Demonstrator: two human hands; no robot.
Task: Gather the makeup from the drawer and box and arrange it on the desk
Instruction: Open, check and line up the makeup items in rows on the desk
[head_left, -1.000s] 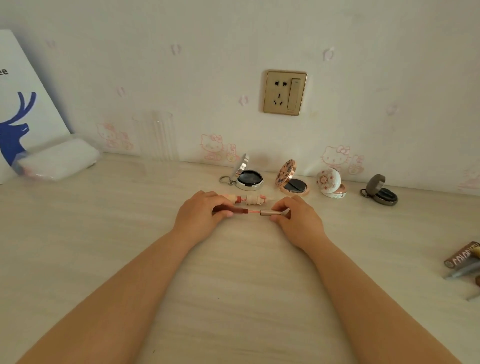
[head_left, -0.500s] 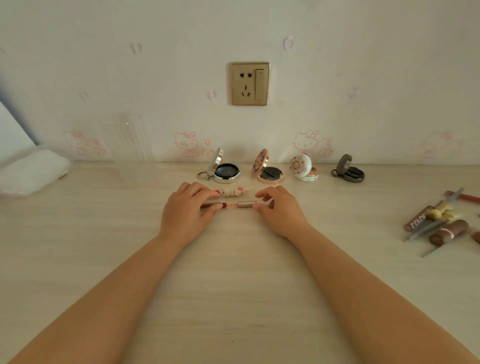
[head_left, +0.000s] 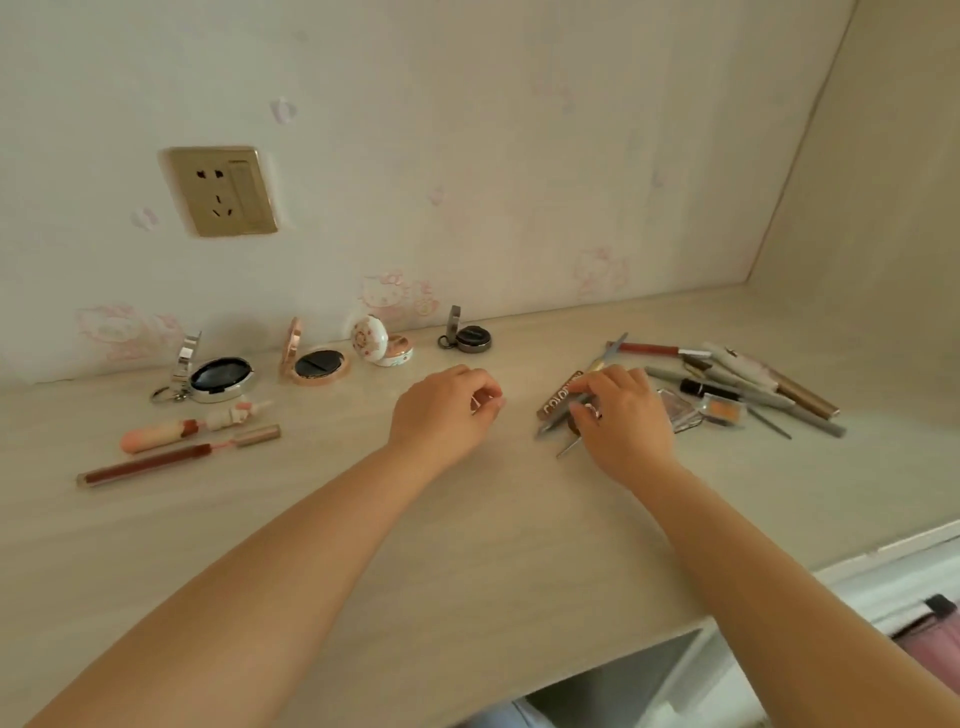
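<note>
A pale wood-grain desk (head_left: 467, 545) runs along a cream wall (head_left: 467, 130) printed with faint pink cartoon cats, and a gold wall socket (head_left: 221, 191) sits at ten o'clock in the view; a side panel closes the desk at three o'clock. Against the wall, from nine toward twelve o'clock, four compacts stand open in a row: a silver compact (head_left: 215, 378), a rose-gold compact (head_left: 317, 364), a white floral compact (head_left: 382, 344) and a small dark compact (head_left: 470, 338). Below them at nine o'clock lie a pink figurine lip tube (head_left: 187, 428) and, just beside it, a slim red lip gloss (head_left: 176, 460), side by side. A loose pile of pencils and tubes (head_left: 727, 384) sprawls at two o'clock. The right hand (head_left: 621, 415) rests on the pile's near edge, fingers curled over a brown lettered tube (head_left: 558, 396) and thin sticks; whether it grips any of them cannot be told. The left hand (head_left: 447, 410) hovers over bare desk between row and pile, fingers loosely curled and holding nothing.
</note>
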